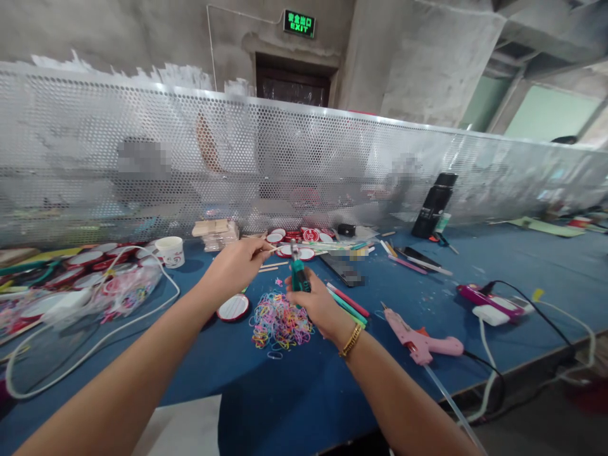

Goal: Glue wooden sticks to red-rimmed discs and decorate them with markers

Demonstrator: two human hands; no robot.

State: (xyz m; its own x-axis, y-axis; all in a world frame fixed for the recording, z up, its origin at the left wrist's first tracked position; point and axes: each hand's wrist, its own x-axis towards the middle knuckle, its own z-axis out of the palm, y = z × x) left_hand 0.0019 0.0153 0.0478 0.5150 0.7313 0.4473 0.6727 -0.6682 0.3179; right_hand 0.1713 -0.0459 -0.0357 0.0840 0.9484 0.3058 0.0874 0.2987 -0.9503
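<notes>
My left hand [240,263] is closed in a pinch on a thin, pale wooden stick [274,249], whose end points toward the right hand. Wrapped in my right hand [316,301] are teal-and-black-handled pliers [300,272], metal jaws up, close to the stick's tip; I cannot tell whether the jaws touch it. Just below both hands lies a pile of colourful rubber bands [280,323]. A round red-rimmed lid [233,307] lies left of the pile. Several felt-tip pens [349,301] lie right of my right hand, near a dark phone-like slab [342,269].
A pink glue gun [420,335] with its cord lies at the right, near a purple power strip [491,303]. Behind stand a black bottle [434,206] and a perforated metal screen [304,158]. On the left are a paper cup [170,251], a white cable [173,297] and bagged pieces [126,291].
</notes>
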